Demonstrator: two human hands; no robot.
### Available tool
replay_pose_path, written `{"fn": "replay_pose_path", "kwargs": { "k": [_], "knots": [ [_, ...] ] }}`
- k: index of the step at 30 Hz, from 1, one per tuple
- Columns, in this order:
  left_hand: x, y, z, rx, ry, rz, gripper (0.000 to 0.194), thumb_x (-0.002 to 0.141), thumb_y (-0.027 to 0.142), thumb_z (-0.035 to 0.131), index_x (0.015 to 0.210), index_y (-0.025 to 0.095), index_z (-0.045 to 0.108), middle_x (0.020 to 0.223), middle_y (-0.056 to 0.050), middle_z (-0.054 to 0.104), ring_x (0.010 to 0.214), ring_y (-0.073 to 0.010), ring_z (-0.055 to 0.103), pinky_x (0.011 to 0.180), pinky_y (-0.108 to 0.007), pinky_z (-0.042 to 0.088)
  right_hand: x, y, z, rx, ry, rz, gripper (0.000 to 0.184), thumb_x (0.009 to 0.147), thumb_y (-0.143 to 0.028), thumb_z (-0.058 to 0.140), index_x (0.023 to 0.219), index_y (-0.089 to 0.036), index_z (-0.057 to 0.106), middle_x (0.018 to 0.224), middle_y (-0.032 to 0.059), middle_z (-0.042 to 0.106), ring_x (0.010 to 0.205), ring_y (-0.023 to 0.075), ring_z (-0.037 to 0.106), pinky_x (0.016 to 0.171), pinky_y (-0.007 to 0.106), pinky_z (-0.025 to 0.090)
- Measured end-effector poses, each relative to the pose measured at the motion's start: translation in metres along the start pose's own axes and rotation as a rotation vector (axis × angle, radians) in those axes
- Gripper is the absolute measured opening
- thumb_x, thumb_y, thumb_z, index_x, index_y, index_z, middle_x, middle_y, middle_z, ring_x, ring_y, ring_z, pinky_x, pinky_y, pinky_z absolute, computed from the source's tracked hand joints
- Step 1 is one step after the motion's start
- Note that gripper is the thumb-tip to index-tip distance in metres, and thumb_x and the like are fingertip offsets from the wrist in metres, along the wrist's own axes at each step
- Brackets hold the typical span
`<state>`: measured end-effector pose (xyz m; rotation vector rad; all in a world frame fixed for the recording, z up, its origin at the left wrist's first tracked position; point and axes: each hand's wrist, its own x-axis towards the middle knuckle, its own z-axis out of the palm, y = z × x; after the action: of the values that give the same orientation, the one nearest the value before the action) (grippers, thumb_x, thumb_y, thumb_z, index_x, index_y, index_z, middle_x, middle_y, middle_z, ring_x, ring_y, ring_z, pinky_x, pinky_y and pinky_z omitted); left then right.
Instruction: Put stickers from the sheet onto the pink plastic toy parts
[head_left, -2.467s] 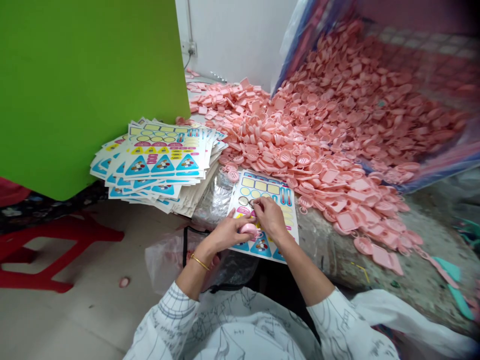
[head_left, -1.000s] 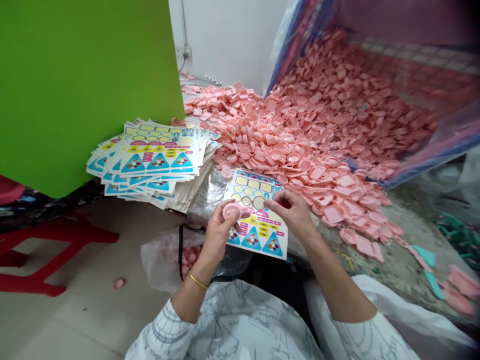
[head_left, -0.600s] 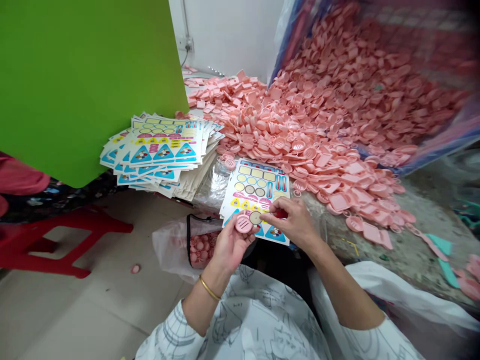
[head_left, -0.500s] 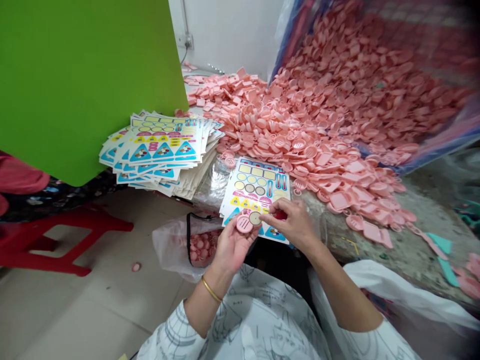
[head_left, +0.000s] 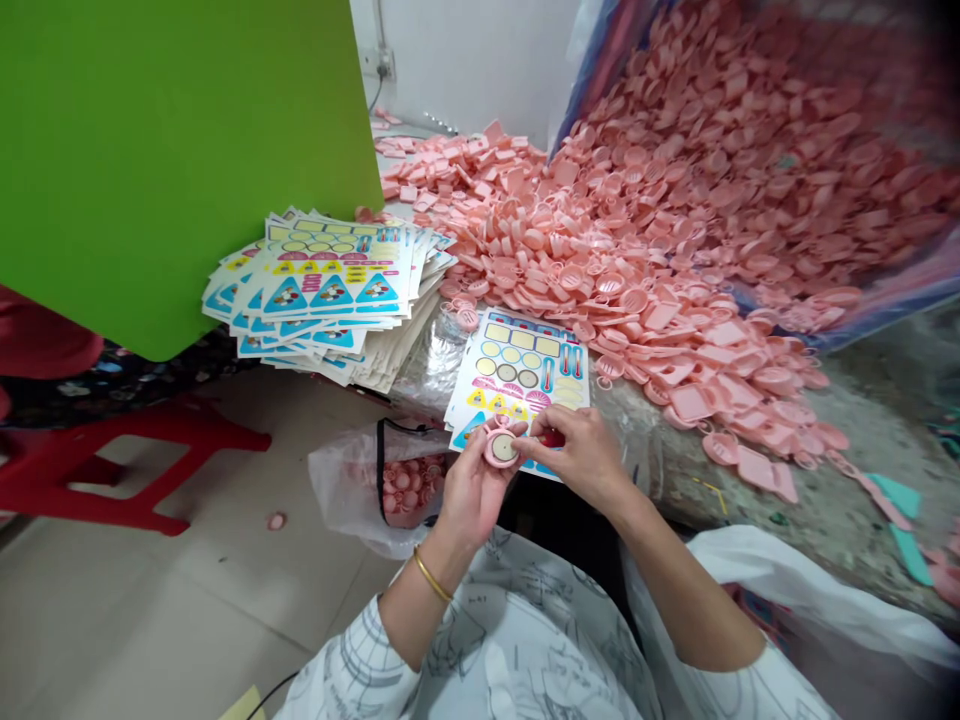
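My left hand [head_left: 466, 492] is closed around the edge of a small pink round plastic case [head_left: 489, 452] with a loop at its top, like a toy pocket watch. A round cream sticker [head_left: 504, 448] with a tiny mark at its middle lies over the case's face. The thumb and forefinger of my right hand [head_left: 589, 455] pinch the sticker's right edge. Something red shows beneath the right fingers; what it is I cannot make out. Just beyond both hands lies a printed sticker sheet [head_left: 517, 362] with circles, rectangles and triangles.
Stacked sticker sheets [head_left: 330, 290] stand on the left, beside a green panel [head_left: 172, 150]. Pink plastic pieces [head_left: 555, 240] heap across the table, spilling from a tipped bin [head_left: 892, 310]. A bag of pink pieces [head_left: 405, 488] hangs below the edge. A red stool [head_left: 150, 470] stands lower left.
My right hand peeled a round sticker off the sheet and carried it to the pink case. The sticker, beside the case half a second ago, is now over its face.
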<state>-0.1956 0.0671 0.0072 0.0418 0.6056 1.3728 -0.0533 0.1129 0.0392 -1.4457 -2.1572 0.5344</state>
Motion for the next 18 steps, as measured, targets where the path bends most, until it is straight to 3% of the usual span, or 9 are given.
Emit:
{"fn": "replay_pose_path", "kwargs": {
  "k": [18],
  "knots": [
    [0.0035,-0.0007,-0.0049,0.064,-0.03,0.071,0.021,0.087,0.031,0.066,0.102,0.016,0.067,0.107,-0.007,0.067,0.108,-0.0192,0.063,0.095,-0.031,0.047,0.0021,0.0027,0.0081,-0.004,-0.036,-0.008,0.036,0.087,-0.053,0.063,0.07,-0.022,0.058,0.07,-0.0025,0.066,0.066,0.0142,0.057,0.076,0.033,0.032]
  ]
}}
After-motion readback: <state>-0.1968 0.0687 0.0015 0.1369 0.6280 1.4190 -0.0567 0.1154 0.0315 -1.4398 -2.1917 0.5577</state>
